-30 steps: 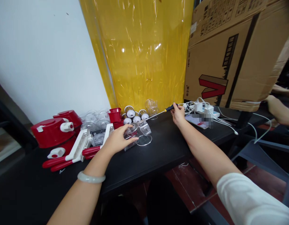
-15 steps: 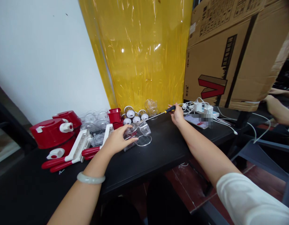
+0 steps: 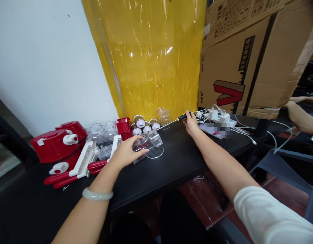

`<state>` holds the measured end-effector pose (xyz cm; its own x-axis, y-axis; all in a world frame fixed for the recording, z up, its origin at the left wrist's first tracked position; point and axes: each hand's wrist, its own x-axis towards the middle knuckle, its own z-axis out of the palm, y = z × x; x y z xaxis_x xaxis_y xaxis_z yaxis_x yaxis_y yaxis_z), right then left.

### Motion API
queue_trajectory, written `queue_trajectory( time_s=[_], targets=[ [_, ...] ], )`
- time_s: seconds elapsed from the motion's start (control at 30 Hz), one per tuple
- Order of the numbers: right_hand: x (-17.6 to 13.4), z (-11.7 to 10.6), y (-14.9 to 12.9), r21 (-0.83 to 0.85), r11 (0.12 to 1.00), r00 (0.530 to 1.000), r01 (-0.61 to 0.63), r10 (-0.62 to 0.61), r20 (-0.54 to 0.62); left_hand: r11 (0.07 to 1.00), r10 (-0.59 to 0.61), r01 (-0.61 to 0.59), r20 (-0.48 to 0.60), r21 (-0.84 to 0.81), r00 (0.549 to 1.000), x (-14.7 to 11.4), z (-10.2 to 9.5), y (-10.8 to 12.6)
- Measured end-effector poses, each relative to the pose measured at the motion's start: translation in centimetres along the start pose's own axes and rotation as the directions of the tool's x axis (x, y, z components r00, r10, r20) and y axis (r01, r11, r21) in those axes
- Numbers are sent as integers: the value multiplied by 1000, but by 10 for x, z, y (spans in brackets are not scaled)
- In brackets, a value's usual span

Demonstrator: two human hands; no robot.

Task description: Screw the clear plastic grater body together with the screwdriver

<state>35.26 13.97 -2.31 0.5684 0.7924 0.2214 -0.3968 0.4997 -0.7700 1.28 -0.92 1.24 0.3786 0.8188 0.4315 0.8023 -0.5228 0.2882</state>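
My right hand (image 3: 191, 124) grips the black-and-yellow handle of a screwdriver (image 3: 182, 117). Its thin metal shaft points left, and the tip reaches the upper edge of a clear plastic part (image 3: 155, 138). Around the left side of that part, my left hand (image 3: 129, 150) is curled, thumb below and fingers above, keeping it on the black table (image 3: 171, 162). The part has a round clear rim lying toward the right. Whether the tip sits in a screw is too small to make out. Just behind are several drum-shaped metallic pieces (image 3: 146, 128) with white-rimmed ends.
Red housings with white knobs (image 3: 56, 145), red-handled white frames (image 3: 83, 162), clear cups (image 3: 97, 130) and a red box (image 3: 123, 125) crowd the left. At right lie a phone (image 3: 209, 130) and a cabled power strip (image 3: 230, 122). A cardboard box (image 3: 227, 64) rises behind. Another person's arm (image 3: 300, 117) shows far right.
The screwdriver's handle end has risen slightly, with my right fingers shifted a little on it. My left hand and the clear part stay put. The whole view has shifted slightly.
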Motion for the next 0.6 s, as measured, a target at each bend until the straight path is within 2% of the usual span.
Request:
queue_trajectory(
  time_s=[0.13,0.37,0.6],
  targets=[
    [1,0,-2,46,999,1000,19,-17,-23,1000,-4,4,2,-8,1000,0,0,1],
    [-6,5,-12,152,984,995,-95,94,15,1000,2,-2,-6,-3,1000,0,-1,1],
    [-4,4,-3,70,997,999,-12,16,-52,1000,-2,2,-1,-5,1000,0,-1,0]
  ],
)
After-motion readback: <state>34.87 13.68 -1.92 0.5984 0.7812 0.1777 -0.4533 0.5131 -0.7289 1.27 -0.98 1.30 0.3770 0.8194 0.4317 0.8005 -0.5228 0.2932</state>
